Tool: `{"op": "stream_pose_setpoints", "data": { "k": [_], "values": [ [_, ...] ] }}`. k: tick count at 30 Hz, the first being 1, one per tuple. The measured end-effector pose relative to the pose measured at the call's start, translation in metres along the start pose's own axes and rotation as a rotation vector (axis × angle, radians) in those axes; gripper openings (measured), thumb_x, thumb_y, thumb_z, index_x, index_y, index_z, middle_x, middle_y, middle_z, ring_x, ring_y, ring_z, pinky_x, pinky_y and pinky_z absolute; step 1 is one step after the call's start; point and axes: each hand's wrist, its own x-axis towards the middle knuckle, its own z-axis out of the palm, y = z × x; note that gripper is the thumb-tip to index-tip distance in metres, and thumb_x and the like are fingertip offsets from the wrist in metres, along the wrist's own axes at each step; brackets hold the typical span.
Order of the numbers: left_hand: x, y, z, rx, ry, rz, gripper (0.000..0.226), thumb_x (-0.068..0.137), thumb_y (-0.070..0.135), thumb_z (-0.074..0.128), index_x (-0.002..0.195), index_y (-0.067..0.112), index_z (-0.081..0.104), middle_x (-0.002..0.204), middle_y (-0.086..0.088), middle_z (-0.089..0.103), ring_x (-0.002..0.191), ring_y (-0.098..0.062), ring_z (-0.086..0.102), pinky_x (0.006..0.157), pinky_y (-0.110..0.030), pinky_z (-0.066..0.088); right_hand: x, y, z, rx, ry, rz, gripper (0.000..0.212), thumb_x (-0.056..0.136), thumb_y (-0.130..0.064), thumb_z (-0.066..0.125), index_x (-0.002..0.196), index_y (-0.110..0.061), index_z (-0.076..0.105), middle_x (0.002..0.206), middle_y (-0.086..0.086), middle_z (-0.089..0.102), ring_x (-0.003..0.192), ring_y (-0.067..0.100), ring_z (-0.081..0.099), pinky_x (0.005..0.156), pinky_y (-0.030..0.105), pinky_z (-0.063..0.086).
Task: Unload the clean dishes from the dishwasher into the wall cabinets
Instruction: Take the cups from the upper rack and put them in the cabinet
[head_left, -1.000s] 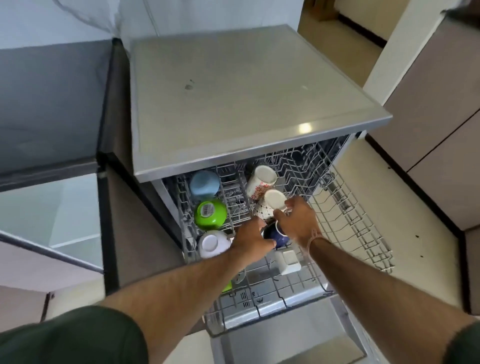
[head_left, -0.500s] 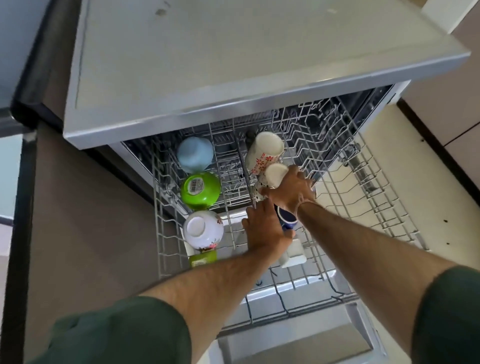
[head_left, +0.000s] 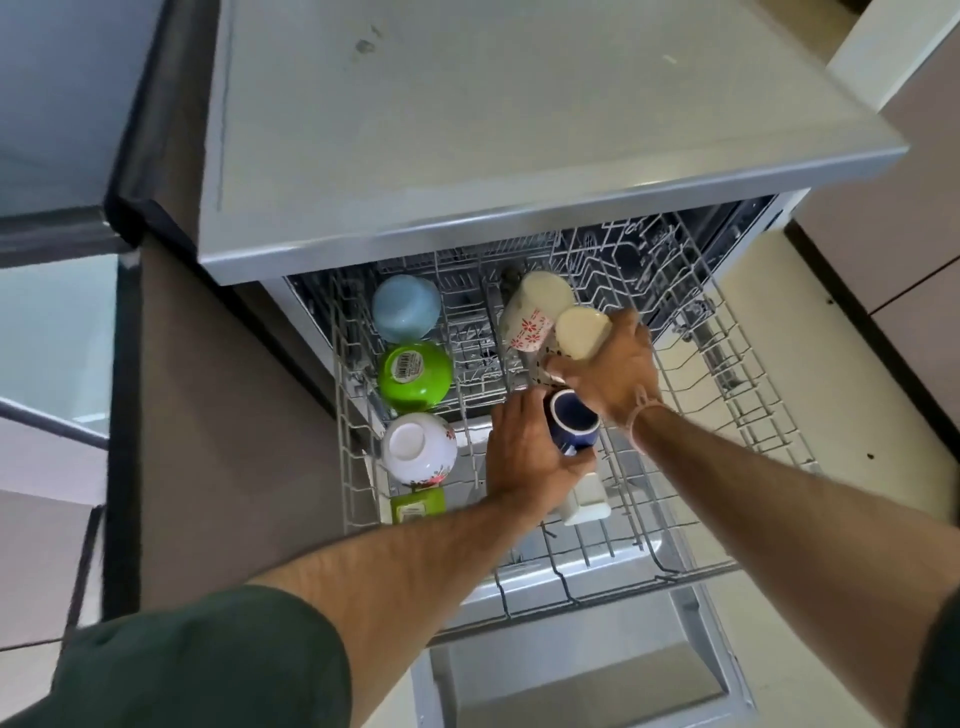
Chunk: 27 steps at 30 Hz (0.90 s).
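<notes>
Left hand (head_left: 530, 457) grip pinches dark-blue ceramic mug (head_left: 571, 425), mouth tilted up-left; right hand (head_left: 605, 371) grip clasps cream mug (head_left: 581, 332) just behind it.

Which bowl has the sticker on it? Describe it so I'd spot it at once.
Look at the pulled-out wire rack of the open dishwasher, then along its left edge, where three upside-down bowls sit in a row. The middle one is the green bowl, between a pale blue bowl and a white floral bowl. It alone is bright green with a barcode sticker on its base.
</notes>
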Motion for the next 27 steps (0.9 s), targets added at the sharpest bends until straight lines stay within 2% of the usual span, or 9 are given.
{"op": "stream_pose_setpoints", "data": {
  "k": [7, 9, 13, 16, 19, 24, 27],
  "values": [
    [-0.033, 0.025, -0.091, -0.139, 0.058, 0.066, 0.068, 0.057, 0.042, 0.083, 0.112, 0.023, 0.048, 0.111, 0.006, 0.051, 0.097, -0.012, 0.051, 0.078, -0.031, 0.051, -0.062, -0.051, -0.055, 0.023, 0.103, -0.052, 0.092, 0.067, -0.043, 0.084, 0.138, -0.015, 0.032, 0.129, 0.011, 0.039, 0.105, 0.023, 0.048, 0.081, 0.032, 0.051],
    [-0.047, 0.031, -0.124, -0.17, 0.095, 0.084, 0.065, 0.057, 0.043, 0.081, 0.109, 0.023, 0.048, 0.107, 0.006, 0.049, 0.095, -0.013, 0.051, 0.076, -0.032, 0.05, -0.085, -0.073, -0.069, 0.058, 0.134, -0.063, 0.092, 0.064, -0.046, 0.085, 0.136, -0.017, 0.035, 0.128, 0.009, 0.041, 0.103, 0.023, 0.052, 0.081, 0.036, 0.055],
    [-0.081, 0.04, -0.201, -0.209, 0.165, 0.105, 0.066, 0.059, 0.044, 0.081, 0.113, 0.024, 0.05, 0.108, 0.006, 0.05, 0.098, -0.014, 0.052, 0.081, -0.034, 0.052, -0.136, -0.123, -0.089, 0.063, 0.181, -0.104, 0.095, 0.048, -0.067, 0.08, 0.125, -0.024, 0.044, 0.119, 0.006, 0.052, 0.093, 0.023, 0.059, 0.075, 0.041, 0.059],
    [-0.111, 0.035, -0.268, -0.229, 0.236, 0.123, 0.069, 0.06, 0.045, 0.081, 0.117, 0.024, 0.05, 0.113, 0.005, 0.049, 0.103, -0.015, 0.054, 0.086, -0.036, 0.053, -0.183, -0.174, -0.093, 0.072, 0.194, -0.163, 0.098, 0.049, -0.068, 0.077, 0.127, -0.022, 0.041, 0.12, 0.009, 0.051, 0.097, 0.029, 0.059, 0.081, 0.048, 0.057],
    [-0.137, 0.019, -0.327, -0.251, 0.313, 0.122, 0.071, 0.06, 0.044, 0.084, 0.118, 0.023, 0.049, 0.113, 0.003, 0.051, 0.103, -0.017, 0.055, 0.087, -0.036, 0.055, -0.229, -0.227, -0.088, 0.091, 0.203, -0.237, 0.097, 0.051, -0.066, 0.078, 0.128, -0.018, 0.043, 0.121, 0.011, 0.052, 0.101, 0.031, 0.059, 0.085, 0.048, 0.056],
    [-0.175, -0.03, -0.399, -0.222, 0.401, 0.025, 0.075, 0.058, 0.045, 0.087, 0.12, 0.023, 0.049, 0.116, 0.003, 0.053, 0.105, -0.017, 0.055, 0.087, -0.036, 0.056, -0.293, -0.295, -0.054, 0.103, 0.147, -0.33, 0.089, 0.06, -0.058, 0.08, 0.13, -0.016, 0.044, 0.123, 0.013, 0.05, 0.106, 0.034, 0.058, 0.088, 0.049, 0.054],
    [-0.189, -0.067, -0.426, -0.216, 0.431, -0.049, 0.076, 0.059, 0.046, 0.087, 0.121, 0.023, 0.048, 0.117, 0.003, 0.053, 0.106, -0.018, 0.055, 0.087, -0.036, 0.056, -0.318, -0.32, -0.023, 0.098, 0.097, -0.361, 0.087, 0.063, -0.054, 0.081, 0.131, -0.015, 0.044, 0.123, 0.012, 0.048, 0.107, 0.033, 0.056, 0.09, 0.044, 0.052]
  ]
}}
